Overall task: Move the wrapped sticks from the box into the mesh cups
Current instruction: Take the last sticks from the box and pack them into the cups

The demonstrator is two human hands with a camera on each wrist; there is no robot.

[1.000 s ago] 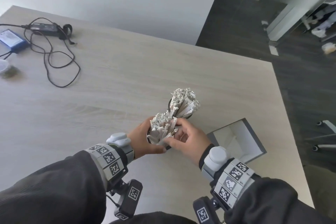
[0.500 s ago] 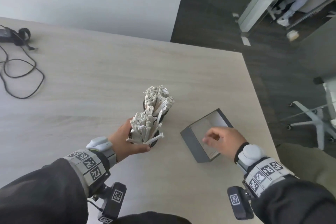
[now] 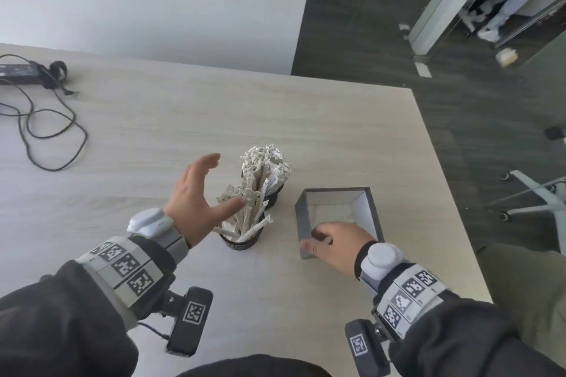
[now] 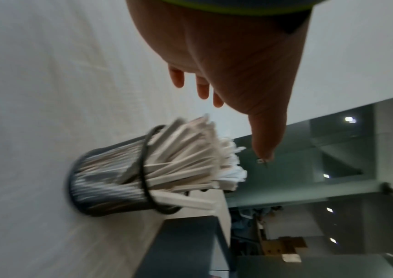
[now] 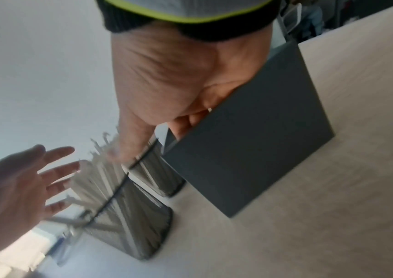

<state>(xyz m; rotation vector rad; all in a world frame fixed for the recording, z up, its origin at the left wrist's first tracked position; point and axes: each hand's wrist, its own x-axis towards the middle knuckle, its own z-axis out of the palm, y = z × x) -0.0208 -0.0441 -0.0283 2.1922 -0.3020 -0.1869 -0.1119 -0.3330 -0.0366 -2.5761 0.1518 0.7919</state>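
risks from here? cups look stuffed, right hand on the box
1. The near mesh cup is overfull; sticks splay sideways over its rim, so a brush from the open left hand, hovering close beside it, could likely flick some out.
2. The right hand grips the near wall of the box, which stands close to both cups; swinging it left might knock the far mesh cup over.

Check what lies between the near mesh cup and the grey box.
Only bare table lies between the near mesh cup and the grey box; they stand apart, clearest in the head view.
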